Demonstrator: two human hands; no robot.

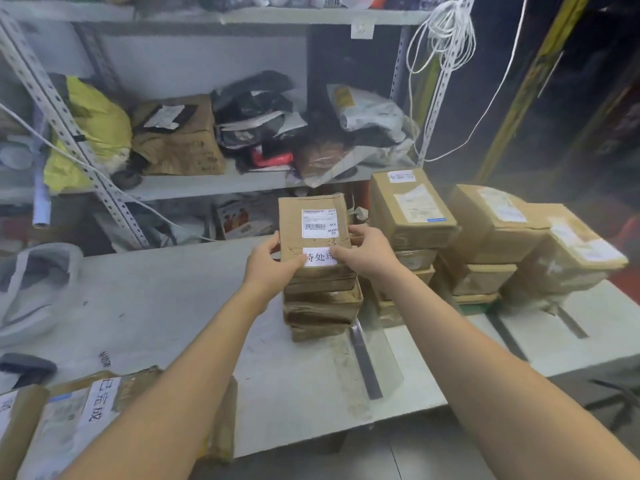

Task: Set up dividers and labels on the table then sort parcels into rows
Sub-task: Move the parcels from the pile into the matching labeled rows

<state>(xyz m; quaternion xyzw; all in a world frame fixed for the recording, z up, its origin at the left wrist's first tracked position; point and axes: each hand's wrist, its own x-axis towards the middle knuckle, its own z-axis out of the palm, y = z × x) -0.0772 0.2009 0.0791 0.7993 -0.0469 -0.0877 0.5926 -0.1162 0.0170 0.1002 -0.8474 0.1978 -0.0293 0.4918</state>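
brown cardboard makes up nearly everything within reach: a flat brown cardboard parcel with a white barcode shipping label (313, 225) lies on top of a stack of similar flat brown parcels (322, 306) on the pale grey bench (166, 306). the left hand (270, 263) grips the top parcel's near left edge, thumb on top and fingers (275, 237) curled around its side. the right hand (369, 252) holds the near right edge, its fingers (358, 232) wrapped on the parcel's right side. between the two thumbs, at the parcel's near edge, sits a white paper label with black handwritten characters (320, 257); both thumbs touch its ends, and it is not clear whether it is stuck down or only pressed there.

just right of the right fingers stand taller stacks of brown cardboard boxes with white labels (412, 209), with more boxes (495, 220) further right. a dark grey divider strip (365, 362) lies flat on the bench, running from the base of the held stack towards the person, below the right forearm. well to the near left of the left fingers, under the left forearm, lie more brown parcels bearing a white handwritten label (100, 401). beyond the fingertips, a grey metal shelf (207, 183) carries crumpled bags and a worn box.
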